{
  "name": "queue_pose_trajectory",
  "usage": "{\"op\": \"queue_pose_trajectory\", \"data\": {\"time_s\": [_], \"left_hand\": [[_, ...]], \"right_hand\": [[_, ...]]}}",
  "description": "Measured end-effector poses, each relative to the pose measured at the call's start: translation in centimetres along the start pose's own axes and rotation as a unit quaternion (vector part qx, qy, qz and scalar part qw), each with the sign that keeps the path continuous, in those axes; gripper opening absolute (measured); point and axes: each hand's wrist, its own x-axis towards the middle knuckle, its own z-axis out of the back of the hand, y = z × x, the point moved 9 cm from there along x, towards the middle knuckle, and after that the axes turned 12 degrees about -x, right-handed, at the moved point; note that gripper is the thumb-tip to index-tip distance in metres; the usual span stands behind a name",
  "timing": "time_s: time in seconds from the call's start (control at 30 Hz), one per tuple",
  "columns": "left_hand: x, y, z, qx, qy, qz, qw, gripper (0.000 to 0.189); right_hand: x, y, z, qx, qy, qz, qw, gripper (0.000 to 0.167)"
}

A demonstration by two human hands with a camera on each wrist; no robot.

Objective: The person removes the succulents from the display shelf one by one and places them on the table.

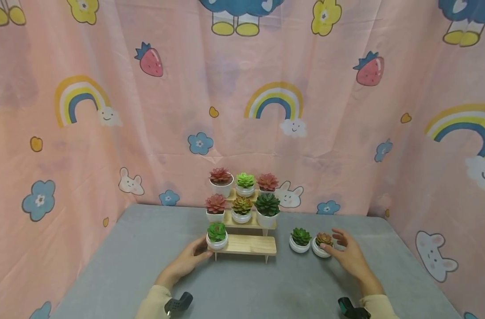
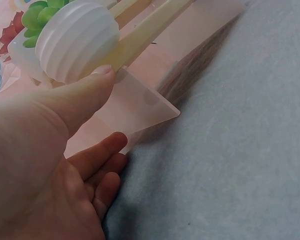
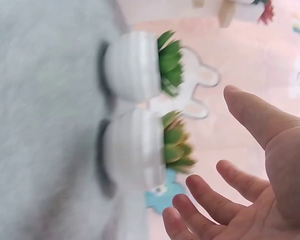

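Observation:
My left hand (image 1: pixel 192 254) is at the left end of the lowest wooden tier (image 1: pixel 250 245) of a stepped display stand. Its thumb tip (image 2: pixel 104 71) is right at the board's corner, beside a ribbed white pot with a bright green succulent (image 1: pixel 217 235); the other fingers bend loosely by the translucent leg (image 2: pixel 135 102). My right hand (image 1: pixel 349 256) reaches toward a white pot with an orange-green succulent (image 1: pixel 321 245), fingers spread and nothing between them. In the right wrist view the thumb is apart from that pot. Left of it stands a pot with a dark green succulent (image 1: pixel 300 240).
Red, green and yellowish potted succulents fill the middle tier (image 1: pixel 249 220) and top tier behind. Everything stands on a grey-covered table (image 1: pixel 146 235), backed by a pink patterned curtain (image 1: pixel 178 106). Dark wrist devices (image 1: pixel 179 303) sit by both sleeves.

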Motion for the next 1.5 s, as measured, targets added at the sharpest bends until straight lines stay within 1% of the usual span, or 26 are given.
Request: {"op": "queue_pose_trajectory", "data": {"time_s": [0.27,0.43,0.57,0.77,0.93,1.07,1.23,1.43,1.5], "left_hand": [[-0.2,0.1,0.0,-0.005,0.001,0.002,1.0000,0.067],[-0.1,0.1,0.0,-0.010,0.002,0.001,0.9999,0.067],[-0.1,0.2,0.0,-0.009,0.001,0.004,1.0000,0.068],[-0.1,0.3,0.0,-0.005,0.000,0.011,0.9999,0.068],[-0.1,0.2,0.0,-0.002,-0.002,0.009,1.0000,0.068],[0.0,0.1,0.0,0.002,0.000,0.000,1.0000,0.068],[0.2,0.5,0.0,0.012,0.003,-0.004,0.9999,0.068],[0.2,0.5,0.0,0.008,0.008,-0.010,0.9999,0.068],[0.2,0.4,0.1,0.002,0.010,-0.007,0.9999,0.069]], "right_hand": [[-1.2,3.8,1.2,0.008,-0.037,0.047,0.9982,0.071],[-1.8,5.9,0.8,0.014,-0.043,0.075,0.9962,0.066],[-2.0,7.4,-0.3,0.015,-0.032,0.091,0.9952,0.063],[-2.3,8.8,-2.2,0.000,-0.003,0.085,0.9964,0.063],[-2.3,9.7,-3.3,0.010,0.011,0.095,0.9953,0.063],[-2.4,10.2,-4.3,0.012,0.021,0.097,0.9950,0.061],[-2.5,10.4,-5.2,0.020,0.038,0.095,0.9945,0.060],[-2.6,11.0,-6.2,0.032,0.056,0.097,0.9932,0.059],[-2.6,11.3,-6.7,0.033,0.063,0.101,0.9924,0.058]]}}
